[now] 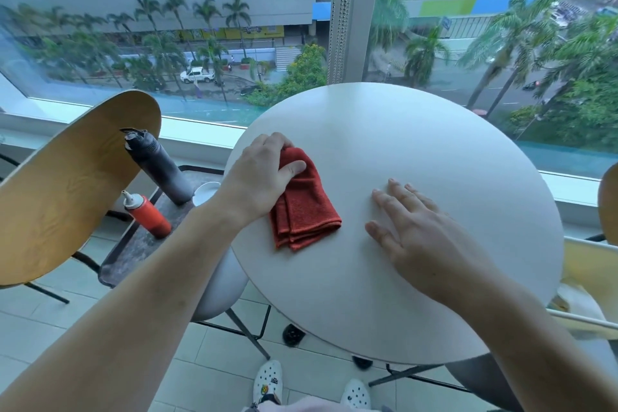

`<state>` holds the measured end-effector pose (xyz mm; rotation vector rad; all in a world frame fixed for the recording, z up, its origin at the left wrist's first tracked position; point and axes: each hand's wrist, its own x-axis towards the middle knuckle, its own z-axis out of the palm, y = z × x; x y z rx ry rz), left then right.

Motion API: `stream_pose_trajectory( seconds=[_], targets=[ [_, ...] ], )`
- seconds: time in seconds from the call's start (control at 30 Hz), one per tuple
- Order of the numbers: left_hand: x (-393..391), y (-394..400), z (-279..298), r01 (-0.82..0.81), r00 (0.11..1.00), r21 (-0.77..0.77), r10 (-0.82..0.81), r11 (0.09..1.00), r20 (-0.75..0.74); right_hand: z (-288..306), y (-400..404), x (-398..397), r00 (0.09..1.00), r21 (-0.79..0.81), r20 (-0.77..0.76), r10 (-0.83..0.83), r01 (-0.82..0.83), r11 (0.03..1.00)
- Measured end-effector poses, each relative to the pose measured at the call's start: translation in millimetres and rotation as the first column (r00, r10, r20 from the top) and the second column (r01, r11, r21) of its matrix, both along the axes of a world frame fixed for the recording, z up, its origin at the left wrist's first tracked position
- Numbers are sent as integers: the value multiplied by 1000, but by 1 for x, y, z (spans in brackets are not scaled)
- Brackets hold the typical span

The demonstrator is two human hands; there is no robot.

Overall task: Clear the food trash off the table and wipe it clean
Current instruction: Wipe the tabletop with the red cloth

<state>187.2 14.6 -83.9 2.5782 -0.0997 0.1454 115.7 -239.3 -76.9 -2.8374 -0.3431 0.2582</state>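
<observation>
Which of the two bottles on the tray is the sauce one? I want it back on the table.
The small red squeeze bottle with the white nozzle; the tall dark bottle behind it is a flask.

Both bare forearms are reaching up from the bottom of the frame. The left hand (264, 174), left of centre, is curling its fingers and thumb around the red cloth (306, 204), gripping its upper end. The right hand (421, 234), right of centre, is lying flat, palm down, fingers straight and slightly spread, on the table (434, 144).

Left hand (257, 174) grips red cloth (306, 207) on white table (418, 144).
</observation>
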Motion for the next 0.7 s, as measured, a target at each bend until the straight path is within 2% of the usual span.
stream_pose_trajectory(
  seconds=[0.37,0.43,0.57,0.7],
  targets=[
    [-64,9,23,-91,987,-324,128,942,93,5,57,16,983,230,86,161,-177,957],
    [-76,13,25,-101,984,-411,153,906,95,7,63,15,981,267,123,148,-176,948],
    [-98,25,21,-153,972,-610,230,777,50,10,74,9,989,407,109,104,-139,903],
    [-112,42,16,-167,964,-679,261,715,38,13,90,-2,989,474,118,92,-137,870]
  ],
)
